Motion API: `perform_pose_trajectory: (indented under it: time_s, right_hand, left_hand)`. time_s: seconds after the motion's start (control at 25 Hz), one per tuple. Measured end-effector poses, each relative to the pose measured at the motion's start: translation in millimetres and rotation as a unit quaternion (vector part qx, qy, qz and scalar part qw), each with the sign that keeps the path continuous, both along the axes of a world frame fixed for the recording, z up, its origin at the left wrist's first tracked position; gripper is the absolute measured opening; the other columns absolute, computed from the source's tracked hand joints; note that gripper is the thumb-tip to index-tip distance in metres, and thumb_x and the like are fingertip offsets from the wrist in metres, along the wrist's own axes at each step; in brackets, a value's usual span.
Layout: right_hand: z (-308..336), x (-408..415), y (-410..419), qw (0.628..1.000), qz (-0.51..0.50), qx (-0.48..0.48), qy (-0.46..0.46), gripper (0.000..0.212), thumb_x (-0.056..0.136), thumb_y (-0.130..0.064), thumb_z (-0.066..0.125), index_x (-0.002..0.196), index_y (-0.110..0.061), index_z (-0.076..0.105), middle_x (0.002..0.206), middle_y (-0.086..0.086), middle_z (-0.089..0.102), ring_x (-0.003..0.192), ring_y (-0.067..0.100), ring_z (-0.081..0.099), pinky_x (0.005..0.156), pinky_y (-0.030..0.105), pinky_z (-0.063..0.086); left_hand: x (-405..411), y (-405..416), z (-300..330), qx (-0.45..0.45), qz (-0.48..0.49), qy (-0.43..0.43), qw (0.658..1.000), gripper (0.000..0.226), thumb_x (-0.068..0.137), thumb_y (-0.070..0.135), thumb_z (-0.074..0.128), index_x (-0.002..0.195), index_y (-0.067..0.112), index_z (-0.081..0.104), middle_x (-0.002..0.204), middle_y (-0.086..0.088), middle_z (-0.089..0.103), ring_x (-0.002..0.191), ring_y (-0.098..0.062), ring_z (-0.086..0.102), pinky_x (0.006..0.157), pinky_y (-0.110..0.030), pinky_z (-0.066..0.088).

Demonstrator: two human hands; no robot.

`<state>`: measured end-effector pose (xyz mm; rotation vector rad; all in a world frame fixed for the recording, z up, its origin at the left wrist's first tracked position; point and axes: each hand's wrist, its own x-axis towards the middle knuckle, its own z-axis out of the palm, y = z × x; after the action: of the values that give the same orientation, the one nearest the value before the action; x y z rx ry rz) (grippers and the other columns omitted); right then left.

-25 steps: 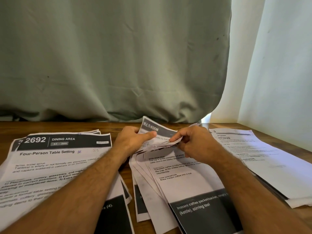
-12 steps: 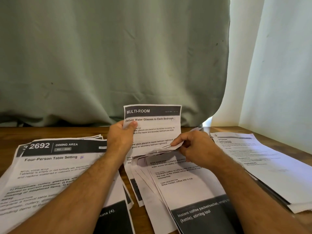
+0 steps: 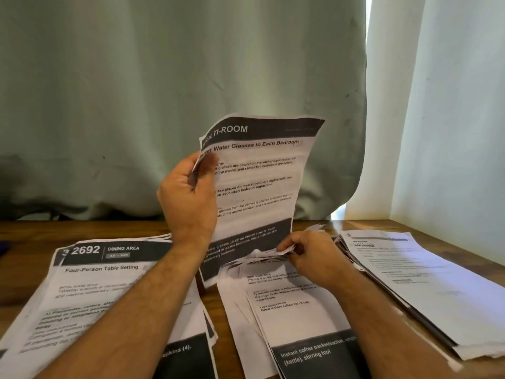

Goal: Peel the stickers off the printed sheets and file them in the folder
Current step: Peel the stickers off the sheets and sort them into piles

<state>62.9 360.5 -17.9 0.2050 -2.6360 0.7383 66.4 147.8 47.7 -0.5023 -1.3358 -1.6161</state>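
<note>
**Sheet up in the L hand, R hand pinching the paper edges below**

L hand [image 3: 188,198] has the printed sheet [image 3: 257,181] by its left edge, thumb on the front, fingers curled round behind. The sheet stands nearly upright in the air above the middle pile [image 3: 289,305], w/ its long axis running bottom to top and leaning a bit to the right. Dark header band at the top, reading "…TI-ROOM", w/ "Water Glasses to Each Bedroom" just under it; text faces the camera. The second dark band sits at the lower end, which curls down into the pile.

R hand [image 3: 314,255] is low, just right of the sheet's bottom edge, fingers curled and pinching a crumpled bunch of paper edges [image 3: 267,255] at the top of the middle pile. Can't tell if a sticker is in that pinch; too small and blurred.

Middle pile lies flat on the wooden tabletop [image 3: 82,228], fanned, long axis toward the camera, top page reading "Brew instant coffee into a cup". Left pile [image 3: 109,274] sits under the L forearm, header "2692 DINING AREA", "Four-Person Table Setting". Right stack [image 3: 410,283] lies near the table's far-right corner, angled, print too blurred to read. Pale green curtain [image 3: 136,105] hangs behind it all.
</note>
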Motion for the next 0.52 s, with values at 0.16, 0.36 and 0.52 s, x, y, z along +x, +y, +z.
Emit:
perform_pose_trajectory:
  time_s: [0.16,0.36,0.52]
  right_hand:
    - [8,16,-8,1.000,0.019,-0.023,0.009,0.048,0.092,-0.007,0.062,0.120,-0.043,0.045,0.087,-0.016,0.063,0.076,-0.001,0.061,0.066,0.015,0.051]
    - [16,29,-6,0.985,0.025,-0.126,0.112,0.026,0.090,-0.002,0.062,0.099,-0.022,0.048,0.080,-0.010,0.061,0.069,-0.007,0.062,0.055,0.010,0.047]
    - [13,26,-4,0.951,0.041,-0.216,0.217,0.025,0.084,0.007,0.064,0.079,-0.017,0.064,0.077,-0.007,0.069,0.068,-0.002,0.066,0.056,0.012,0.049]
  left_hand:
    - [14,-5,26,-0.002,0.035,0.038,0.999,0.024,0.098,0.032,0.061,0.106,0.013,0.074,0.094,0.006,0.074,0.087,-0.008,0.071,0.069,-0.022,0.059]
    - [39,-17,68,0.016,0.080,0.080,0.994,0.029,0.098,0.038,0.060,0.105,0.013,0.075,0.095,0.004,0.074,0.086,-0.011,0.071,0.068,-0.027,0.060]
    - [59,-30,104,0.030,0.093,0.099,0.990,0.020,0.096,0.038,0.064,0.084,0.022,0.069,0.079,0.011,0.070,0.072,0.000,0.065,0.061,-0.021,0.053]
